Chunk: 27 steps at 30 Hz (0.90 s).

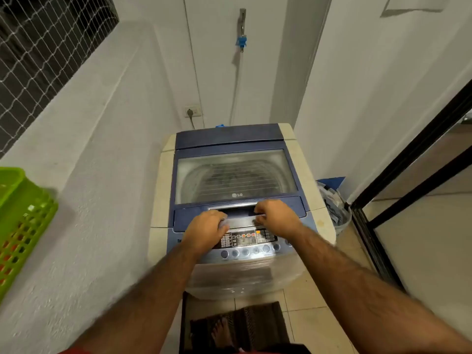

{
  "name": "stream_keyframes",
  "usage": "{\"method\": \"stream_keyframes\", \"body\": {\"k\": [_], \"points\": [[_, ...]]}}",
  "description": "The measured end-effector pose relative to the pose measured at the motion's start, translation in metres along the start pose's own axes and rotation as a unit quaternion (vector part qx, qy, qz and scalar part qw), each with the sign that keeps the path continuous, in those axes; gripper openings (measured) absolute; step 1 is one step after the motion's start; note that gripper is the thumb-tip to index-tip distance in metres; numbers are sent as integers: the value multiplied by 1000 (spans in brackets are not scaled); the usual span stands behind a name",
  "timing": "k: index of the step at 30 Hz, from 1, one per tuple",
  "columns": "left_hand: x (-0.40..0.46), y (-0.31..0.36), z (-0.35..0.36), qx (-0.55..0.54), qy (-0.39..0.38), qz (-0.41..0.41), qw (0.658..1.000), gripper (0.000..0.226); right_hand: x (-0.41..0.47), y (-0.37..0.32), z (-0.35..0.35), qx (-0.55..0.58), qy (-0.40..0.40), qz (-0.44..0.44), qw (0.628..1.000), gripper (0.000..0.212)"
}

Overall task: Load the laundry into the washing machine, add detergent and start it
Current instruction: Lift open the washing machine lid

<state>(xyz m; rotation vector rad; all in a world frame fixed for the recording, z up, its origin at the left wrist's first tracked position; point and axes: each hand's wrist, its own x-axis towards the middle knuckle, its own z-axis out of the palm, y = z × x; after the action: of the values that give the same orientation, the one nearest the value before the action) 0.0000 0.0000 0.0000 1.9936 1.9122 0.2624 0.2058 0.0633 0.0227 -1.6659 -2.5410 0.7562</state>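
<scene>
Head view, looking down on a top-loading washing machine (pixel 237 200) set in a narrow corner between white walls. Its blue lid (pixel 236 172) lies flat and shut, the drum showing dimly through the clear window. The lid's handle recess (pixel 235 209) runs left to right along the near edge of the lid, just behind the control panel (pixel 249 238).

The left hand (pixel 208 229) and the right hand (pixel 277 215) both sit at this near edge, the left at the left end of the recess and the right at its right end. The fingers of each curl down over the front lip; neither carries anything, and whether they have firm hold of the lip cannot be told through the blur.

The hinge line appears to lie at the far side of the lid, toward the back wall, so the lid's free edge is the one under the hands. Opening would likely call for a lift upward and away from the person, both hands sharing the load evenly across the long axis of the handle.

The laundry (pixel 332 203) sits heaped in a bin on the floor just to the right of the machine, nearer the right hand. A green basket (pixel 23 218) stands at the left edge of the view. No detergent container is visible. Loading is judged not yet begun.
</scene>
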Motion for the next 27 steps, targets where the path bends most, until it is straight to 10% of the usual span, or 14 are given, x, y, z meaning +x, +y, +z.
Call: {"method": "stream_keyframes", "body": {"k": [27], "points": [[35, -1, 10, 30, -154, 8, 988, 47, 25, -9, 17, -181, -104, -33, 977, 29]]}}
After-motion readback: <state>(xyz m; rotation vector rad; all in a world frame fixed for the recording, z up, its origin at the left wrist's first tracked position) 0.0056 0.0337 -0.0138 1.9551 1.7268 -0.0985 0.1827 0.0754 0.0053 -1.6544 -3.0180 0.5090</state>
